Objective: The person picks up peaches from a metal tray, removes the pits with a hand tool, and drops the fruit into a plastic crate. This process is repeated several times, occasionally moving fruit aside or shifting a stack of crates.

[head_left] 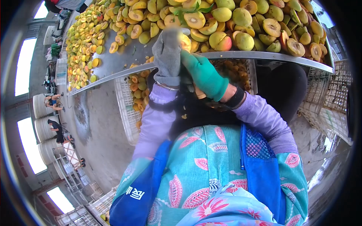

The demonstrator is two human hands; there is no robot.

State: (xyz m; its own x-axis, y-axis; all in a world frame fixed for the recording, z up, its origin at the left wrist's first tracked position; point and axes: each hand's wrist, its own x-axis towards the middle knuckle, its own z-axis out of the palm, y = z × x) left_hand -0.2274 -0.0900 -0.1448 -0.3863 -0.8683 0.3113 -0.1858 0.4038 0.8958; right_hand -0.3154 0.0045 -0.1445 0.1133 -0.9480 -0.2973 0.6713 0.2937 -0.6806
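My left hand (167, 54), in a grey glove, is closed around a yellow peach (185, 42) above the metal table's near edge. My right hand (205, 75), in a green glove, is closed close beside it, its fingers near the fruit. A tan, wooden-looking handle (200, 92) sticks out below the right fist; the rest of that tool is hidden. Just beyond the hands lie many whole and halved peaches (243, 40), some halves showing brown centres. A green leaf (188, 13) rests on the pile.
The metal table (264, 55) has a raised rim along its near side. Under it stands a white plastic crate (126, 109) with peach pieces. More stacked crates (328, 90) are at the right. At far left, people (56, 130) sit near large round tubs (47, 130).
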